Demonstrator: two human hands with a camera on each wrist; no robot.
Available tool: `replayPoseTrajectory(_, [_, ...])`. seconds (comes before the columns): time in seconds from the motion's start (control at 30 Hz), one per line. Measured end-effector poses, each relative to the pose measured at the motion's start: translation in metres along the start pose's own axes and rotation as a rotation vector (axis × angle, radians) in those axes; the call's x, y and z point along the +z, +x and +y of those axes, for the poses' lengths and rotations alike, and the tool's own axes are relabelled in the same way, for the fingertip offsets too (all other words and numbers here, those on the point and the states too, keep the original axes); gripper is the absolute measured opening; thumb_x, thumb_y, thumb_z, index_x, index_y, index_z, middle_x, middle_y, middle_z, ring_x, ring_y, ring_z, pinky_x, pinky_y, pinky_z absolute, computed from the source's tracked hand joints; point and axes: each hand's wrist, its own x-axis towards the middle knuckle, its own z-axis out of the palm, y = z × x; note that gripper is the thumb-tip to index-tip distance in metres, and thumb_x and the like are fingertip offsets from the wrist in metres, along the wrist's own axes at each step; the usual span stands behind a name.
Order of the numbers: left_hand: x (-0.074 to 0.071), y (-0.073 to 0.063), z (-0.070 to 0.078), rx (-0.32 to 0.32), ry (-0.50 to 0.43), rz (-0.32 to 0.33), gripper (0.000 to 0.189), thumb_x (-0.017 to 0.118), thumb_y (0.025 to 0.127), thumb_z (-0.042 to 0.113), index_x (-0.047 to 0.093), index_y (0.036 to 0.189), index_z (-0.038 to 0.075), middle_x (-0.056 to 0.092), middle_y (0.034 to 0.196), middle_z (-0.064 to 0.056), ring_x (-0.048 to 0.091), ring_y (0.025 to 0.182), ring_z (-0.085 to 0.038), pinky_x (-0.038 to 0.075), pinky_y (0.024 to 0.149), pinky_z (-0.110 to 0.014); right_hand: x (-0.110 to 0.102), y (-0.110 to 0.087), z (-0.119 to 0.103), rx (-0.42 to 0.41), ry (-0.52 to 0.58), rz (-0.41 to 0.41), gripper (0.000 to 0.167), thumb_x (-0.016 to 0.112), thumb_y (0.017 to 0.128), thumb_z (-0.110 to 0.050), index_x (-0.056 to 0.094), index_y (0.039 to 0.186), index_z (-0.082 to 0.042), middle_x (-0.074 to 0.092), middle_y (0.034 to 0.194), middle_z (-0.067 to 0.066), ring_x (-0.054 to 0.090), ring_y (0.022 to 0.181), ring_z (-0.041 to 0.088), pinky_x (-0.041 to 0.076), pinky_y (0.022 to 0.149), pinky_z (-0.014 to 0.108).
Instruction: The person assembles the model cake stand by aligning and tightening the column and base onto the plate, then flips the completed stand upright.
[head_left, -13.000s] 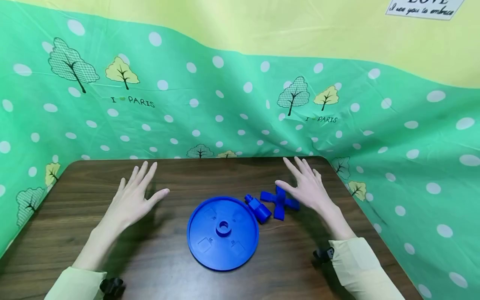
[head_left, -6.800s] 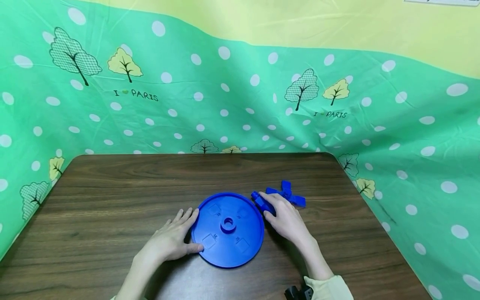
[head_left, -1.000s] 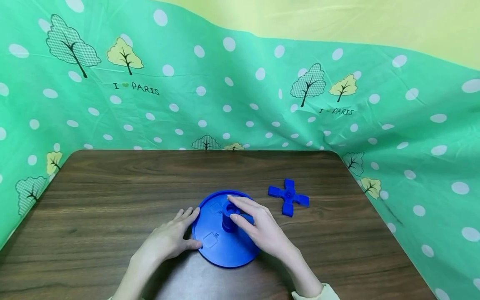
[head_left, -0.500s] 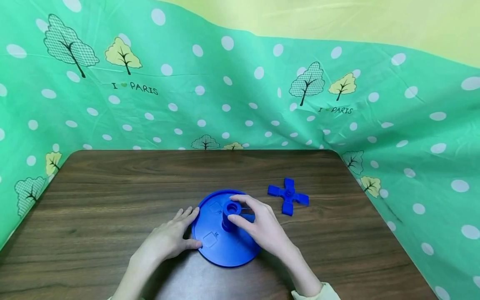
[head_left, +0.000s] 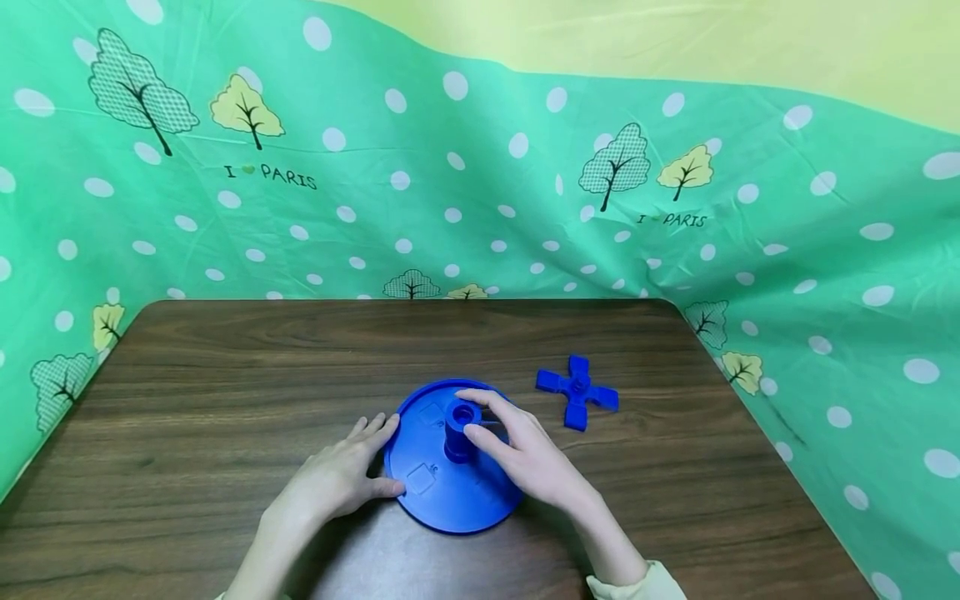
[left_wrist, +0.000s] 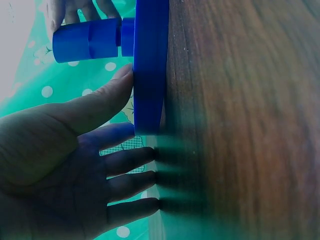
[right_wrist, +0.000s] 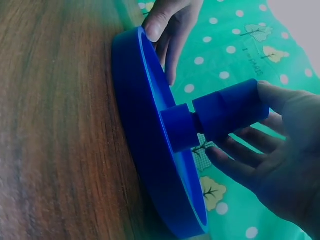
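Observation:
A round blue disc (head_left: 442,512) with a raised rim and a central hub (right_wrist: 181,127) lies on the table. A stepped blue cylinder (head_left: 460,433) stands upright over the hub, its narrow end in it, with a narrow neck showing between the two in both wrist views. My right hand (head_left: 536,454) pinches the cylinder near its upper end, between thumb and fingers. At the disc's left edge rests my left hand (head_left: 330,479), thumb on the rim and fingers outstretched, their tips at the table. Apart from both hands, a blue four-armed cross piece (head_left: 577,392) lies to the right.
The dark wood-grain table (head_left: 247,375) has rounded far corners. Behind it and along its sides hangs a green and yellow cloth (head_left: 465,192) with white dots and printed trees.
Both hands came down from above the table. The cylinder, earlier lying beside the disc, now stands on its hub. In the last second my right fingers shifted slightly around it.

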Motion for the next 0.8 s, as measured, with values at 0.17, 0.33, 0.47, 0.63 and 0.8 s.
replayPoseTrajectory(0.17, [0.0006,0.0003,-0.0001,-0.006,0.012,0.003,0.093,0.081,0.084,0.05,0.037,0.161,0.02,0.034,0.168,-0.013,0.027,0.157,-0.042,0.029,0.113,-0.08,0.0046,0.0001,-0.0013,0.031,0.006,0.08,0.047,0.068,0.099,-0.04,0.053,0.143,-0.027,0.06,0.145,0.0,0.061,0.133,0.023,0.058,0.103,0.045])
replayPoseTrajectory(0.33, [0.0004,0.0004,0.0006,-0.007,0.016,0.005,0.093,0.081,0.084,0.05,0.038,0.161,0.021,0.034,0.168,-0.013,0.028,0.157,-0.042,0.029,0.112,-0.08,0.0041,-0.0011,-0.0018,-0.002,-0.022,0.052,0.058,0.065,0.101,-0.043,0.041,0.153,-0.041,0.052,0.155,-0.002,0.053,0.144,0.023,0.049,0.113,0.055])
replayPoseTrajectory(0.47, [0.0003,0.0005,0.0009,-0.012,0.012,-0.001,0.092,0.081,0.084,0.049,0.038,0.161,0.021,0.034,0.168,-0.013,0.027,0.157,-0.042,0.028,0.113,-0.08,0.0034,-0.0014,-0.0012,-0.024,-0.031,-0.017,0.052,0.054,0.106,-0.041,0.04,0.156,-0.039,0.047,0.16,-0.009,0.042,0.152,0.02,0.04,0.121,0.057])
replayPoseTrajectory(0.63, [0.0004,0.0005,0.001,-0.009,0.01,-0.002,0.093,0.081,0.084,0.049,0.038,0.161,0.02,0.034,0.168,-0.013,0.027,0.157,-0.042,0.029,0.114,-0.079,0.0052,-0.0003,0.0004,-0.032,-0.025,-0.028,0.044,0.05,0.109,-0.039,0.046,0.152,-0.036,0.047,0.159,-0.01,0.042,0.152,0.019,0.04,0.121,0.055])
replayPoseTrajectory(0.8, [0.0005,0.0004,0.0009,-0.014,0.008,-0.002,0.092,0.081,0.085,0.049,0.037,0.161,0.021,0.034,0.168,-0.013,0.027,0.157,-0.042,0.028,0.114,-0.079,0.0074,0.0001,-0.0003,0.001,-0.016,0.038,0.041,0.058,0.105,-0.043,0.049,0.144,-0.039,0.053,0.153,-0.009,0.055,0.14,0.019,0.051,0.111,0.052])
